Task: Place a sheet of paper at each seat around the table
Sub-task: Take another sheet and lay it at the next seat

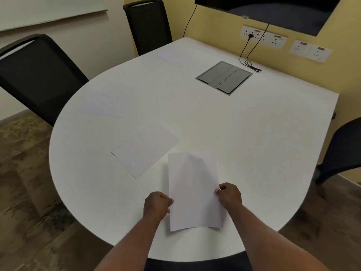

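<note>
A sheet of paper (193, 192) was held above the near edge of the white bench (244, 137), pinched on its left edge by the fingers of the left hand (157, 204) and on its right edge by those of the right hand (229, 195). Both hands were closed on the paper, whose far end was curled upward and whose near end hung just over the bench rim.

Three sheets were already laid flat on the bench: one (145, 149) just beyond the held sheet and to its left, one (103, 104) in front of the nearer black chair (37, 75) on the left, and one (172, 56) in front of the far black chair (149, 26). A further dark chair (343, 153) stood at the right side — no paper was seen on the bench before it.

The task was judged to be mostly done. The held sheet remained to be set down, probably at the right-hand seat, though whether other seats lay outside the view could not be told. A grey cable hatch (224, 77) was set into the bench near the wall — well apart from all the sheets.
</note>
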Demonstrator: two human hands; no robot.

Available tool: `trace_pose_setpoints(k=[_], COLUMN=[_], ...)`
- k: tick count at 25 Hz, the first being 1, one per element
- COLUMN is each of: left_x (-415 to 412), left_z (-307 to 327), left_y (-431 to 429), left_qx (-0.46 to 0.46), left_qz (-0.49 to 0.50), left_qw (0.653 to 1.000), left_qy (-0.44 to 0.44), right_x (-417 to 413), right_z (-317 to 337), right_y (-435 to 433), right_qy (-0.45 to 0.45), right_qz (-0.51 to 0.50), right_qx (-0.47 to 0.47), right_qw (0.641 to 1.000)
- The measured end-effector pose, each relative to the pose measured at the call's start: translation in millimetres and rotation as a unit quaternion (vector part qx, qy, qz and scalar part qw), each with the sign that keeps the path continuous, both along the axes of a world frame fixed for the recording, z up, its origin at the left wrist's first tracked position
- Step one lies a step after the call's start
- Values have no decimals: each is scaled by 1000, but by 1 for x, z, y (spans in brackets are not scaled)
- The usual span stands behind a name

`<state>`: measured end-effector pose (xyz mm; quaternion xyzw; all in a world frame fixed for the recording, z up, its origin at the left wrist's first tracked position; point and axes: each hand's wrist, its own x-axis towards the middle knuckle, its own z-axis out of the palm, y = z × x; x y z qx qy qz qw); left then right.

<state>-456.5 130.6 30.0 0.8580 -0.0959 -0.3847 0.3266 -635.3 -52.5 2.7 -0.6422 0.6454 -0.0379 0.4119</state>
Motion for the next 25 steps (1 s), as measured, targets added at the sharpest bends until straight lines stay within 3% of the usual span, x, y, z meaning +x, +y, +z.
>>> trace_pose_setpoints(k=[9,13,15,18,22,25], left_x=[-9,-14,-17,-23,-26,-28], left_z=[-29,-37,-38,-46,-63,-71], left_y=[-12,-13,-14,-15,-19,-23], left_qx=[68,147,182,166,145,166], left_qz=[-34,-92,-139,-266,-393,-435], left_qw=[997,984,966,910,867,845], left_qy=[-8,-32,-120,-271,-269,-264], right_x=[-5,-8,-10,-11,-11,-12], right_z=[-23,-28,-30,-33,-41,-50], right_y=[-8,-7,-5,-1,7,9], right_qy=[35,61,93,104,90,119], right_qz=[-3,12,45,148,273,309], right_qx=[23,14,-28,-98,-116,-107], right_qw=[999,998,994,979,951,937])
